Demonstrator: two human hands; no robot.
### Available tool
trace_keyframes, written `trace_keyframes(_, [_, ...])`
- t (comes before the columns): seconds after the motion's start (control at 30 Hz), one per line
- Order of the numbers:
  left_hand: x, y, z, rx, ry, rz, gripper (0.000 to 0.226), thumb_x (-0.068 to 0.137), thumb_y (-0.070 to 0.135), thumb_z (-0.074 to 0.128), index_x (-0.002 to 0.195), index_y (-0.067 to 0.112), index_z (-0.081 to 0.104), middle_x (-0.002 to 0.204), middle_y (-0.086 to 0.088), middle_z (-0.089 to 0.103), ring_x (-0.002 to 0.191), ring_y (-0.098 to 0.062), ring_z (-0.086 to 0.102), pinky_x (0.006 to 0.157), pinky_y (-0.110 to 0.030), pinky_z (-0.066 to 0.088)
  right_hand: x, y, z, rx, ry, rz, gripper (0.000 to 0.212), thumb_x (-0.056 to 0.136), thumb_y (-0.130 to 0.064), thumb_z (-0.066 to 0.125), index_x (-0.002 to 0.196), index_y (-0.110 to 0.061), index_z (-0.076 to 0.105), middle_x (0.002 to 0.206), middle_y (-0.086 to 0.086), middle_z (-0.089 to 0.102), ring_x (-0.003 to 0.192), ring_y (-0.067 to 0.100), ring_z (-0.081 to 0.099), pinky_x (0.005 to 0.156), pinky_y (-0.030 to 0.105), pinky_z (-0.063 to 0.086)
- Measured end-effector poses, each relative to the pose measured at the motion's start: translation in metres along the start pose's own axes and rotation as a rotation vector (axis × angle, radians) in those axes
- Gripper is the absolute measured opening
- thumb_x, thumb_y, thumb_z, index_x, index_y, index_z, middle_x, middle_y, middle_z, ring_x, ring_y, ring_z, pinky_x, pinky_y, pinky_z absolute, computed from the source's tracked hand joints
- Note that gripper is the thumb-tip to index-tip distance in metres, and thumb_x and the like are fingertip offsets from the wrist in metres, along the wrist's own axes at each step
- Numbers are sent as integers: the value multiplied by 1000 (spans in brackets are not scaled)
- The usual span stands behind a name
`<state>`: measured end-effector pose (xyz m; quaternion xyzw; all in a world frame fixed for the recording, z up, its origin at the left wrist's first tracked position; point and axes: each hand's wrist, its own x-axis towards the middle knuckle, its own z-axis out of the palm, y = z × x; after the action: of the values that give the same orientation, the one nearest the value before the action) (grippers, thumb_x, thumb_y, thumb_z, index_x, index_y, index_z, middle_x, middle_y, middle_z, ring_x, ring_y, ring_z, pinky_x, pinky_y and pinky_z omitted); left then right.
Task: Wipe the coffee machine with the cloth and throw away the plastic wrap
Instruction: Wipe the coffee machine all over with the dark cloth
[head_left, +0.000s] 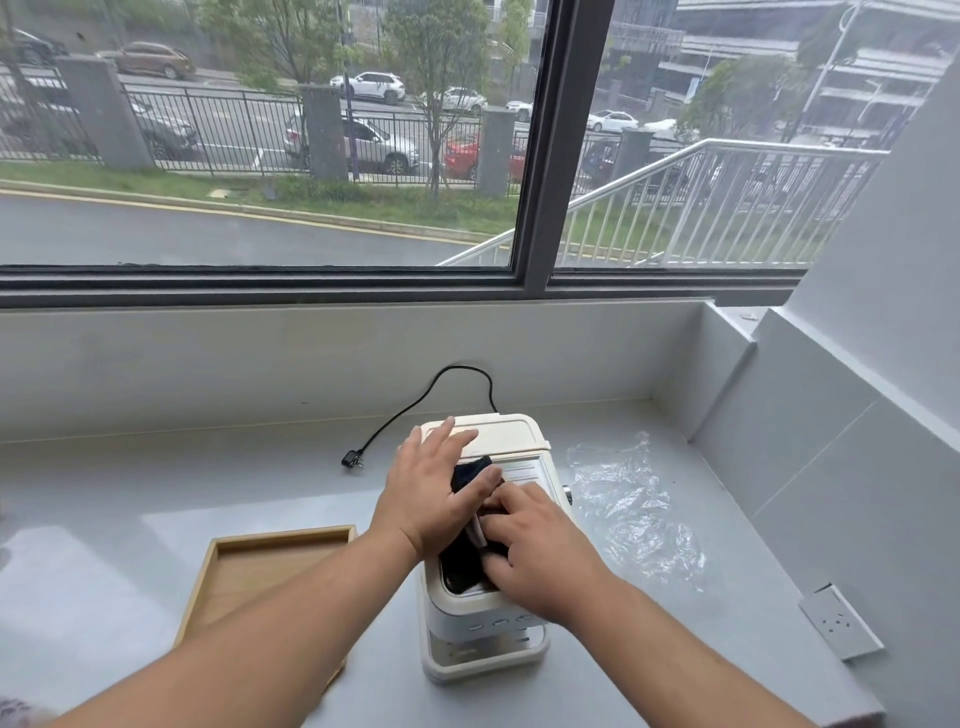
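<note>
A cream coffee machine (511, 441) stands on the grey counter near the middle. A black cloth (470, 475) lies on its top. My left hand (431, 493) rests flat on the machine's top over part of the cloth, fingers spread. My right hand (540, 551) presses down on the cloth at the front of the top; I cannot tell whether its fingers grip it. A crumpled sheet of clear plastic wrap (628, 504) lies on the counter just right of the machine.
A shallow wooden tray (228, 545) sits left of the machine, partly under my left forearm. The machine's black power cord with its plug (350, 460) trails behind to the left, unplugged. A wall socket (839, 626) is at the right. A large window runs behind.
</note>
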<state>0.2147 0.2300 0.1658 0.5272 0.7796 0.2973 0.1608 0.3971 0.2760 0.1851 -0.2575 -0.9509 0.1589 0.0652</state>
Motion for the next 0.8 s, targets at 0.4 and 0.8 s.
trace_keyframes(0.4, [5,5,14,137,34,-91,98,79,93,4,157,42,36,174,9,17,161,-25,-2,129,-55,2,-47,18,-12,9,-27,-1,62,79,-37,38,133,-45,67,134,-12,60,122,11,47,108,13,28])
trace_keyframes(0.8, [6,1,13,100,31,-79,96,79,95,14,158,43,33,173,13,16,160,-21,-7,129,-54,4,4,55,-16,-20,37,174,56,85,-23,50,137,-36,66,134,-11,56,127,15,43,112,22,35])
